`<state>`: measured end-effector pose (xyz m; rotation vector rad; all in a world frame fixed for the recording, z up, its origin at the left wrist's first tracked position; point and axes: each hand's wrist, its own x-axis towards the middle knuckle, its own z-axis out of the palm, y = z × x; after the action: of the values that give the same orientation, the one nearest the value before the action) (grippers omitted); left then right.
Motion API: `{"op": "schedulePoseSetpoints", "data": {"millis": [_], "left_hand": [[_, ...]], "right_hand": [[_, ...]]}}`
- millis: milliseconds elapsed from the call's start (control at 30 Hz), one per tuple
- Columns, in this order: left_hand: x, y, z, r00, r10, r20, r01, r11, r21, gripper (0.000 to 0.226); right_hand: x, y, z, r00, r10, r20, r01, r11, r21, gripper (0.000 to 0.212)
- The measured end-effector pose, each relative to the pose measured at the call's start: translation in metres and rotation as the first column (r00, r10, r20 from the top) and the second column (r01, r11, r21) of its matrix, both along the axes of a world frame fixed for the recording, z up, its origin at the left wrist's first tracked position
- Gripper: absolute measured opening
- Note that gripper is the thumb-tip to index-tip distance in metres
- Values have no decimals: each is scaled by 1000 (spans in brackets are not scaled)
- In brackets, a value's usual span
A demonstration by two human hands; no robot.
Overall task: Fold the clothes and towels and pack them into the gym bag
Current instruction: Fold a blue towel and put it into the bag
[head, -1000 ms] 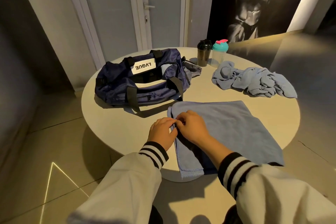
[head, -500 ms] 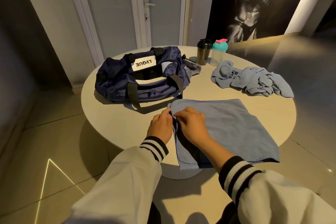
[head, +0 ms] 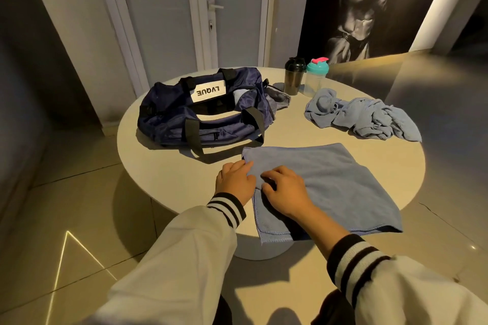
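- Lying spread flat across the lower centre and right of the frame, the blue towel (head: 338,182) is covering the near part of the round table (head: 163,171), and its near edge is hanging over the table's rim.
- The left hand (head: 233,183) is sitting at the towel's left edge, just below its far left corner. Its fingers are curling round that edge, and the cloth is lying over the fingertips.
- The right hand (head: 284,194) is resting on the towel just beside the left hand, with its bent fingers pressing their tips into the cloth. Whether it is pinching a fold cannot be told.
- The navy gym bag (head: 211,126) is sitting on the upper left part of the table, beyond the towel. Its top is gaping open and a white label is showing.
- A crumpled blue cloth (head: 361,119) is lying in a heap at the right of the table, apart from the towel.
- A dark shaker bottle (head: 292,79) and a clear bottle with a teal lid (head: 317,79) are standing side by side at the table's far edge, top centre of the frame.
- Pale sleeves (head: 184,258) with striped cuffs are reaching in from the bottom of the frame.
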<state>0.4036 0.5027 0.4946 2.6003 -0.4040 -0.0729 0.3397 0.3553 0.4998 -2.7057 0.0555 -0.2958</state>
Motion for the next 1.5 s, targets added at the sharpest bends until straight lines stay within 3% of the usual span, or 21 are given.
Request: {"op": "schedulePoseSetpoints", "data": {"millis": [133,233,333,500,567,767,833,933,1067,1167,1367,1500], "left_hand": [[13,-11,22,999,-16,-29,22,976,216,57],[22,-14,31,994,12,-104,13,971,237,68],[29,-15,22,1000,4,-27,3,969,246,68],[27,-3,4,987,-19,159,40,991,-126,45],[17,0,-1,977,-19,214,60,981,-186,35],[-16,9,-2,988,-83,130,121,940,-319,28],[-27,12,-6,982,-100,162,145,944,-297,28],[-38,13,-6,975,-117,188,159,960,-229,28],[-48,10,-1,968,-145,206,172,978,-120,33],[-52,9,-5,961,-170,219,173,985,5,38],[-68,7,3,980,-109,166,112,994,-7,44],[-84,5,7,982,-133,130,133,991,9,44]], "right_hand": [[-4,0,-3,999,42,-24,-43,998,-41,48],[-7,4,-5,996,68,-65,-74,992,-103,53],[-4,5,-4,984,63,-165,-83,989,-120,59],[2,7,-3,974,40,-223,-68,991,-116,59],[5,7,-3,983,19,-185,-31,998,-62,58],[8,6,5,997,-70,28,61,967,247,42],[-1,5,8,986,-99,137,57,958,282,30],[-17,6,12,971,-70,228,39,990,139,13],[-33,14,4,996,-7,92,-3,994,105,15],[-45,16,-10,992,-8,124,2,999,49,22],[-48,15,-11,984,-38,172,30,998,48,14],[-44,10,2,996,-54,75,36,973,229,16]]}}
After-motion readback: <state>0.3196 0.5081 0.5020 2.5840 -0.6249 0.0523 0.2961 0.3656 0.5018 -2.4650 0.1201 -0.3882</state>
